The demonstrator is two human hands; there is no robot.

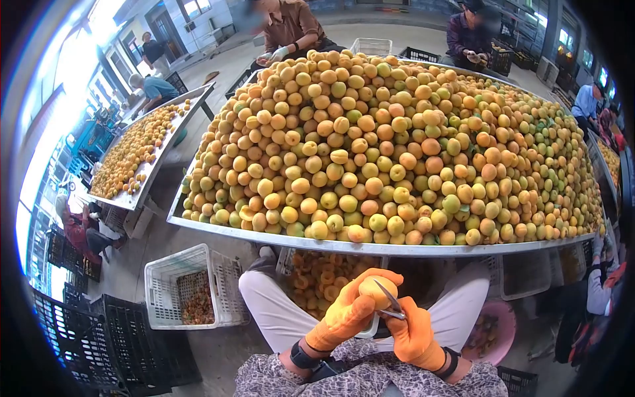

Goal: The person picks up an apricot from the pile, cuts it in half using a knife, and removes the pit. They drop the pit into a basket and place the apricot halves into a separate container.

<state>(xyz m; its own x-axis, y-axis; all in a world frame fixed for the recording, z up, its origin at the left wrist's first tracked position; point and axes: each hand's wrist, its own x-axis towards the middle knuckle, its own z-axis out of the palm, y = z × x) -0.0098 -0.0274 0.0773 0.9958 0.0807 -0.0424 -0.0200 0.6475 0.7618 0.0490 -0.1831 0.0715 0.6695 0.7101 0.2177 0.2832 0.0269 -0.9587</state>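
Both my hands wear orange gloves and meet over my lap. My left hand (pixel 347 314) is closed round an apricot (pixel 377 291), yellow-orange and held up between thumb and fingers. In my right hand (pixel 415 334) is a small metal cutting tool (pixel 395 307); its narrow blades lie against the apricot's right side. Below and behind the hands, a crate between my knees holds halved apricots (pixel 317 278). A large heap of whole apricots (pixel 370 152) fills the metal-edged table (pixel 397 249) just ahead.
On the left stands a white plastic crate (pixel 149 291) with apricot scraps. A pink basin (pixel 506 331) sits by my right knee. Black crates (pixel 132 331) are stacked at lower left. Other people work across the table (pixel 291 30) and at a second apricot table (pixel 135 198).
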